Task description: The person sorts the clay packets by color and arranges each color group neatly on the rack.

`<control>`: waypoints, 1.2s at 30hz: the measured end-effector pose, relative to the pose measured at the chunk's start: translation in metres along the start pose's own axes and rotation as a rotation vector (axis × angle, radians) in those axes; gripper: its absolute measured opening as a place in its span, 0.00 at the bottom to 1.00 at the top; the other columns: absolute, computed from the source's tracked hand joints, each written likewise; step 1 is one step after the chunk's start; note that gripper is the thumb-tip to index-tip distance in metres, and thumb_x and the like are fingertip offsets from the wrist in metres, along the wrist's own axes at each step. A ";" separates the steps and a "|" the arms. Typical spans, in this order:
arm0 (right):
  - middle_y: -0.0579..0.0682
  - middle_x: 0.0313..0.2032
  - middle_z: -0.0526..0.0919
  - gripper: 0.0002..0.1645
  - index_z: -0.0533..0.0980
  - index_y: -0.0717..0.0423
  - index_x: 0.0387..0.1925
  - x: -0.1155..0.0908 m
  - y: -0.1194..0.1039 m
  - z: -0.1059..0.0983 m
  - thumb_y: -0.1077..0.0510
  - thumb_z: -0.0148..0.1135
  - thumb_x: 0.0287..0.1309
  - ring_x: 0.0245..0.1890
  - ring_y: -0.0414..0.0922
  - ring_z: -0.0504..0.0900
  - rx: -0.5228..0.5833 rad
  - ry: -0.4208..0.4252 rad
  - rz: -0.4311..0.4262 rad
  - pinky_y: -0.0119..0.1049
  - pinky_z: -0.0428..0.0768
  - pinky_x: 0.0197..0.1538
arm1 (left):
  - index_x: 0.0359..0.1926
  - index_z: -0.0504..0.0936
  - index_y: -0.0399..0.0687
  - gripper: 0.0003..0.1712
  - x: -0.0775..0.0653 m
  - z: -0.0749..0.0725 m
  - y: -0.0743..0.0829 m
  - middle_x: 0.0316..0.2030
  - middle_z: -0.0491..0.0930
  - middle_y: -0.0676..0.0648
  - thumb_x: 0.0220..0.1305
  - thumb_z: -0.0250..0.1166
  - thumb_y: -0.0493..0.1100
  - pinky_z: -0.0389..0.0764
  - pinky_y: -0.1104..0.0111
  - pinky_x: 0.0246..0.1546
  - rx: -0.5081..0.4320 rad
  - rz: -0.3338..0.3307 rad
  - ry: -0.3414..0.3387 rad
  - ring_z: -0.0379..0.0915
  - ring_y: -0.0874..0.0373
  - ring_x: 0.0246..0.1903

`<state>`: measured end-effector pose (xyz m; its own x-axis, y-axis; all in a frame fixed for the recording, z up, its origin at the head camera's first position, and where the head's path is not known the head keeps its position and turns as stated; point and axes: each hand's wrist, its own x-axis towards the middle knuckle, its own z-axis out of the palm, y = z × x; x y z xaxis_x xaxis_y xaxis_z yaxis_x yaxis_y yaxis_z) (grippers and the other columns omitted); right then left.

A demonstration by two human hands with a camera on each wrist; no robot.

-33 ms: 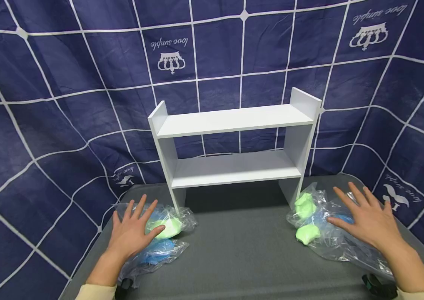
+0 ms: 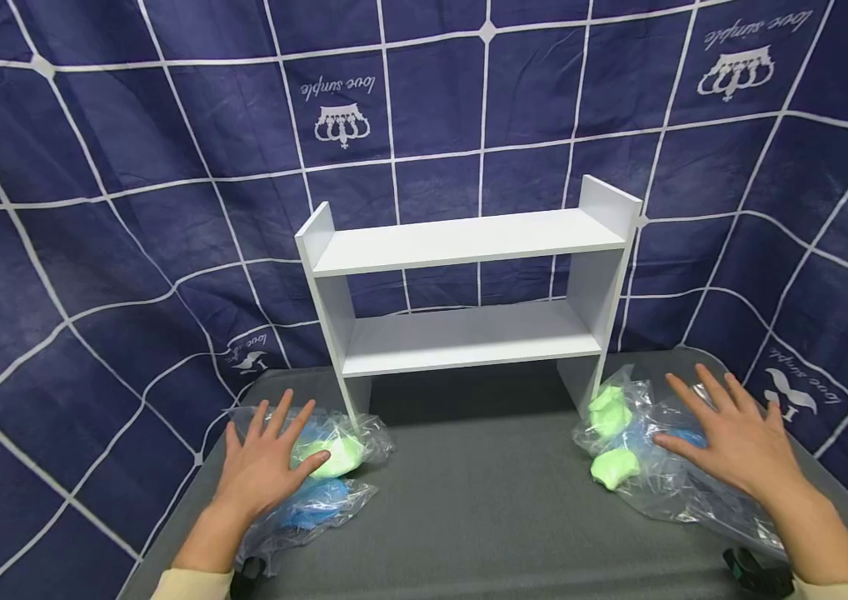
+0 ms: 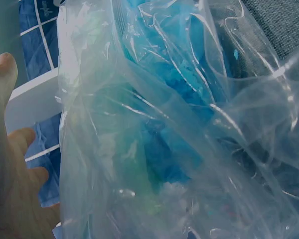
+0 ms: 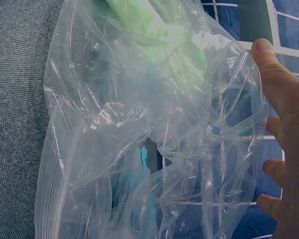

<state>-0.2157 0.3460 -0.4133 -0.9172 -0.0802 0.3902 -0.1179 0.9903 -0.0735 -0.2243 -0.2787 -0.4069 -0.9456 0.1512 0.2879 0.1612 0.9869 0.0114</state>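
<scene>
My left hand [image 2: 262, 462] is spread flat, palm down, over clear plastic bags on the left of the table. Under and beside it show a pale green lump [image 2: 341, 457] and a blue lump [image 2: 319, 502] in the crinkled plastic. On the right, my right hand [image 2: 742, 442] has its fingers spread too, over more clear plastic [image 2: 664, 492]. Two pale green lumps [image 2: 610, 412] lie left of that hand, and a bit of blue shows by its thumb. In the left wrist view a clear bag [image 3: 179, 124] with blue and greenish stuff fills the middle. Neither hand grips anything.
A white two-tier shelf [image 2: 469, 242] stands at the back of the grey table [image 2: 484, 500]. Dark blue cloth with white grid lines [image 2: 439, 100] hangs behind and along both sides. Black straps [image 2: 757, 573] sit at the wrists.
</scene>
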 end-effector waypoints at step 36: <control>0.51 0.47 0.84 0.38 0.80 0.46 0.53 -0.027 -0.065 0.023 0.36 0.78 0.39 0.46 0.55 0.80 0.164 0.232 -0.178 0.59 0.75 0.41 | 0.80 0.42 0.65 0.42 0.092 -0.111 0.047 0.80 0.49 0.51 0.74 0.51 0.61 0.54 0.39 0.72 -0.645 0.060 0.437 0.48 0.44 0.78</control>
<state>-0.1915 0.2808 -0.4404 -0.7676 -0.2037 0.6077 -0.3452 0.9302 -0.1243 -0.2720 -0.2247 -0.2740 -0.7549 0.0350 0.6549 0.4673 0.7293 0.4997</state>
